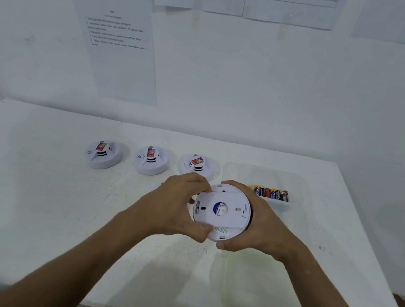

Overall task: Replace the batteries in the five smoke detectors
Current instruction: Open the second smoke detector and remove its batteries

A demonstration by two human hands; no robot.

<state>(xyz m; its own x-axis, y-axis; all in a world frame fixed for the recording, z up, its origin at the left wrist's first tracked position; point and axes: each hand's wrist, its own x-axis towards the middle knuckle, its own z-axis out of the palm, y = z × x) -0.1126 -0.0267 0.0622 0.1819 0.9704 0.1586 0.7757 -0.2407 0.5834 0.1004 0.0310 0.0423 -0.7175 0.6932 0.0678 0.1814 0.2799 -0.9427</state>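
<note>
Both hands are up on 1 smoke detector point(222, 209), held above the middle of the surface point(24, 203), underside turned to the camera. The left hand point(175, 206) has its fingers point(198, 179) curled over the left rim with the thumb pinching the lower edge; the right hand point(261, 226) cups the right rim, its fingers wrapped behind and its thumb under the bottom. That opposed, 2-handed hold looks to me like a twist on the back plate, whether to open it or lock it I cannot tell.

On the back there is a round blue mark at the centre and a small printed label near the lower edge; both are too blurred to read.

Toward the far edge, 3 more smoke detectors stand in a row, face up: 1 on the left point(104, 153), 1 in the middle point(151, 160), 1 on the right point(197, 166), partly behind the left hand. Each carries a red tag, lettering unreadable, and a small sound-wave symbol. A 5th detector is not in view.

Just right of that row, a clear tray point(296, 180) holds a line of batteries point(270, 193), red, blue, yellow and black, handy to the right hand. Brand unreadable.

A 2nd clear container point(247, 291) sits near the front right corner, perhaps for spent cells.

Printed sheets point(116, 51) hang on the wall behind; the text is too soft to make out.
</note>
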